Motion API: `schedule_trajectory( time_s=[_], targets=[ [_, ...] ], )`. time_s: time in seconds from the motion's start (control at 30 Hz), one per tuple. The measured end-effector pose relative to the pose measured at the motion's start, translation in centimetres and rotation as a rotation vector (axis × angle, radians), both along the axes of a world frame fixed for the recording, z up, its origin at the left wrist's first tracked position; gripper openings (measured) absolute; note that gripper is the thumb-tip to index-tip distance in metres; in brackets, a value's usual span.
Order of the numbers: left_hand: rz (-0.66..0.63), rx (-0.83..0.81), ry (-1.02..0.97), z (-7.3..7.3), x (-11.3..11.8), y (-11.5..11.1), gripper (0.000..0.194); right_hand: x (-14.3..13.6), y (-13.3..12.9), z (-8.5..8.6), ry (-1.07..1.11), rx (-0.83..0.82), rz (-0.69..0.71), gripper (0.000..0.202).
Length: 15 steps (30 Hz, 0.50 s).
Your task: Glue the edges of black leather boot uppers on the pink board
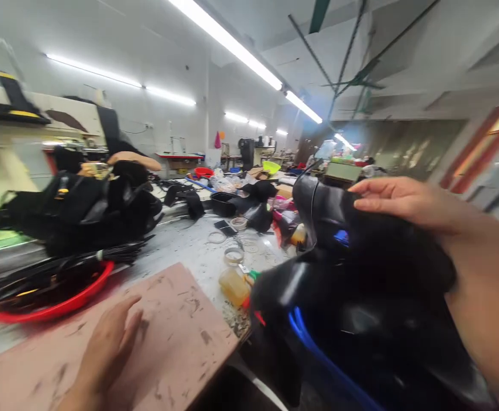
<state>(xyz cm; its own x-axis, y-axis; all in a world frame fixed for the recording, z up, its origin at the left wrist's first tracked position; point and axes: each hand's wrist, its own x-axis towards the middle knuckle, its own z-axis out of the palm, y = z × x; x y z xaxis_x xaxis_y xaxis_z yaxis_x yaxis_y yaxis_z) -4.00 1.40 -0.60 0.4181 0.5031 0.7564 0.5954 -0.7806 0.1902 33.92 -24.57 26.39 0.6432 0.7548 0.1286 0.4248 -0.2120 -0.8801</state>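
Note:
On the right, my right hand [397, 200] pinches the upper edge of a large black glossy piece [360, 314], which hangs over the table's near edge. Blue strips run along the lower part of this piece. At lower left, my left hand [112, 342] hovers over or rests on a stained pink board [176, 325]; its fingers are stretched out and nothing is in them. The palm side of the left hand is partly hidden.
A red basin [61, 311] with black straps stands at the left, with a heap of black pieces [90, 211] behind it. A person's arm [136, 158] reaches in there. Tape rolls [234, 256], a phone [225, 228] and a yellowish container [234, 286] lie mid-table.

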Motion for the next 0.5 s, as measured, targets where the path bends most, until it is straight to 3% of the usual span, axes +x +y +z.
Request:
schedule_trajectory(
  time_s=[0.1, 0.2, 0.3, 0.4, 0.43, 0.5],
  targets=[
    [0.117, -0.147, -0.002, 0.8, -0.6, -1.0, 0.05, -2.9, 5.0, 0.8, -0.056, 0.3, 0.276, 0.021],
    [0.185, -0.234, -0.139, 2.1, -1.1, -2.0, 0.054, -6.0, 10.4, -1.5, -0.114, 0.69, 0.441, 0.028],
    [0.279, -0.237, -0.371, 3.7, -2.8, -2.3, 0.053, -10.6, 13.6, -8.2, -0.152, 0.955, 0.329, 0.023],
    [0.359, -0.186, -0.713, 5.7, -5.9, -1.9, 0.052, -16.6, 13.9, -17.6, -0.162, 0.728, 0.241, 0.014],
    [0.368, -0.165, -0.848, 6.5, -7.0, -1.9, 0.05, -18.6, 13.7, -20.6, -0.17, 0.595, 0.317, 0.016],
    [0.354, -0.154, -1.032, 8.0, -8.8, -2.1, 0.044, -22.1, 13.5, -25.1, -0.32, 0.444, 0.684, 0.027]
  ],
)
